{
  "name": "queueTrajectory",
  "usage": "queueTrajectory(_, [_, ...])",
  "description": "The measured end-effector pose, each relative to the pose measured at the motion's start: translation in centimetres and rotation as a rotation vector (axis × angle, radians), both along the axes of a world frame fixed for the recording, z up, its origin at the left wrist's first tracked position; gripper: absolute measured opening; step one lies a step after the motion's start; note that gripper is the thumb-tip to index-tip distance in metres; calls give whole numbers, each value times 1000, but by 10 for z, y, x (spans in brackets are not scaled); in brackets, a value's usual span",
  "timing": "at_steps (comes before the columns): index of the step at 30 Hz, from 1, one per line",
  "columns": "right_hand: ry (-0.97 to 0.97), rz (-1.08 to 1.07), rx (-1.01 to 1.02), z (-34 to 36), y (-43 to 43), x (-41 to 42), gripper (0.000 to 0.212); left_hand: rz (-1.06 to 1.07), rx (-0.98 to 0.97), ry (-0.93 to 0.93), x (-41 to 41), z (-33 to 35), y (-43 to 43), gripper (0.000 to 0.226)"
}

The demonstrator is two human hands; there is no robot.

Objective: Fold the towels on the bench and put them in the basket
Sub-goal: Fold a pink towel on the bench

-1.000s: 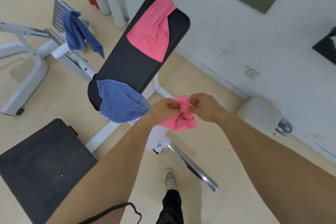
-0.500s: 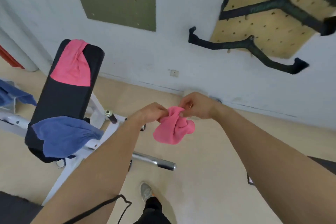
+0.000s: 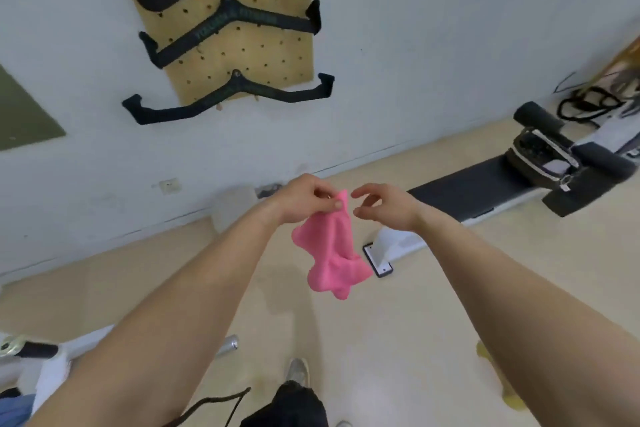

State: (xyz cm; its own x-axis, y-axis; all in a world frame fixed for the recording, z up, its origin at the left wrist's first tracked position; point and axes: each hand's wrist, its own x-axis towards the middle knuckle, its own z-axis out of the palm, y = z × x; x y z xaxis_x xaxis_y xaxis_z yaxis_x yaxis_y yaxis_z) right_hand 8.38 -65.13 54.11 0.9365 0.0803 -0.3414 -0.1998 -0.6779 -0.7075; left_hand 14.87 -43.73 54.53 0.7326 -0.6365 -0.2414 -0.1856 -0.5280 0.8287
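The left hand (image 3: 304,201) is pinching the hanging pink towel (image 3: 330,250) while the right hand (image 3: 384,206) is hovering beside it, fingers loose.

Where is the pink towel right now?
Head view, centre: the pink towel hangs from the left hand, beside the empty right hand, above the floor.

White wall (image 3: 450,45) carries a wooden pegboard (image 3: 242,55) hung with black bars (image 3: 277,94); beige floor (image 3: 398,322) below
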Motion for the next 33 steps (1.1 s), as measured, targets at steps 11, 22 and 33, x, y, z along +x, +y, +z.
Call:
queueTrajectory(11, [14, -306, 157, -27, -163, -6, 32, -367, 29, 1, 52, -16, -214, 13])
queueTrajectory(22, [148, -455, -188, -36, -326, 51, 40, -534, 167, 1, 143, -65, -396, 21])
queueTrajectory(33, [220, -538, -335, -65, -498, 22, 38, -706, 250, -63, 144, -93, -594, 36])
